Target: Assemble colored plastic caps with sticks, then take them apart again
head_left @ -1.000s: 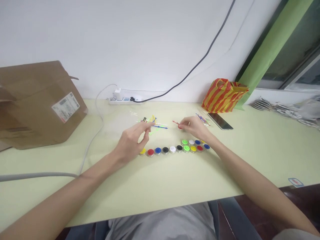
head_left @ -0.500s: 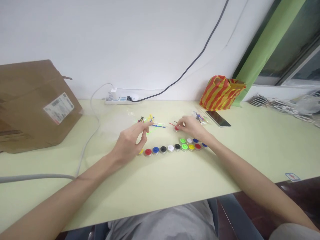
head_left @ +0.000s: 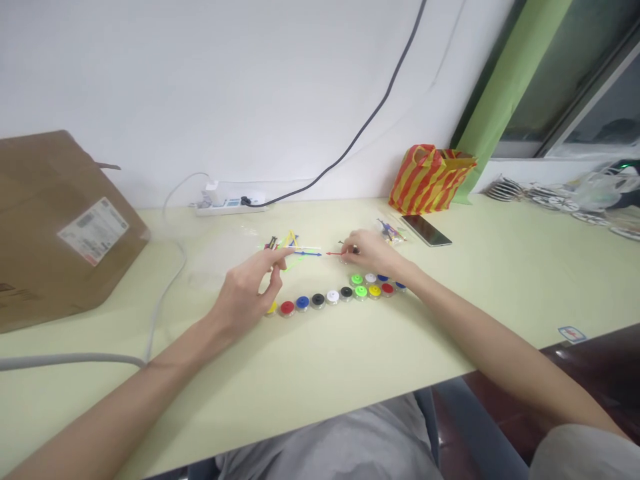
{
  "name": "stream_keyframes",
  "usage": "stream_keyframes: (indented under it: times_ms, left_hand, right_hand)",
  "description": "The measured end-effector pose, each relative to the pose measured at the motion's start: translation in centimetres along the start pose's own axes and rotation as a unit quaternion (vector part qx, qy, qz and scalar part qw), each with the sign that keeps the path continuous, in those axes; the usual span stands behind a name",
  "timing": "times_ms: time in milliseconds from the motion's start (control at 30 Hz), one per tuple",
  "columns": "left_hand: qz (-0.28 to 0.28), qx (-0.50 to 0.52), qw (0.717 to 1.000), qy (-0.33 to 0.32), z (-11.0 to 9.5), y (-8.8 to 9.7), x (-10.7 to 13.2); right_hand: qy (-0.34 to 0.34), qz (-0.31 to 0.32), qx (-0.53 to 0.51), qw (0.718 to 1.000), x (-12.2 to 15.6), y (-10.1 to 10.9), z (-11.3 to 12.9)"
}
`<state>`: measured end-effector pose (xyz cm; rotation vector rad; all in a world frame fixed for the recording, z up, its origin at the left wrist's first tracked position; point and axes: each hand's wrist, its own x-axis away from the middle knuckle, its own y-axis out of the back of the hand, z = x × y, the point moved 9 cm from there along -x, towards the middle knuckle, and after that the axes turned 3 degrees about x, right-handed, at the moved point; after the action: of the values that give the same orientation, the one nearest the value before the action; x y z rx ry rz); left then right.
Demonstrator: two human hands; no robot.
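Red arrow (head_left: 334,253), now level, in the pinch of right hand (head_left: 369,252), left hand (head_left: 246,283) fingers apart

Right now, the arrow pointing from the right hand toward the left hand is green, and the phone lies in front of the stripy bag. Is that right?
Not quite: the arrow pointing from the right hand toward the left hand is red, as the head view shows. The phone does lie in front of the stripy bag.
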<state>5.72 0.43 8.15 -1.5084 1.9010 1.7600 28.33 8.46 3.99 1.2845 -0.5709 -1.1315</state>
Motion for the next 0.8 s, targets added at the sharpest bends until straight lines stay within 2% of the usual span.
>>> stream_keyframes:
  times_ms: [133,300,433,600,800]
  left_hand:
    - [-0.001,0.000,1.000,0.000,-0.1,0.0,-0.1]
    - [0.000,0.004,1.000,-0.001,-0.1,0.0,-0.2]
    - [0.002,-0.004,1.000,-0.003,0.0,0.0,-0.1]
    - [0.000,-0.008,1.000,-0.009,-0.1,0.1,-0.1]
    - [0.002,-0.010,1.000,-0.020,-0.1,-0.1,-0.1]
  right_hand:
    - [-0.020,0.018,0.024,0.999,0.0,-0.2,-0.2]
    - [-0.065,-0.006,0.055,0.996,0.6,0.9,-1.5]
    - [-0.090,0.033,0.074,0.993,0.8,0.1,-2.2]
    - [-0.064,0.054,0.074,0.994,0.5,-0.6,-2.3]
    - [0.018,0.053,-0.004,0.998,-0.2,-0.5,-2.0]
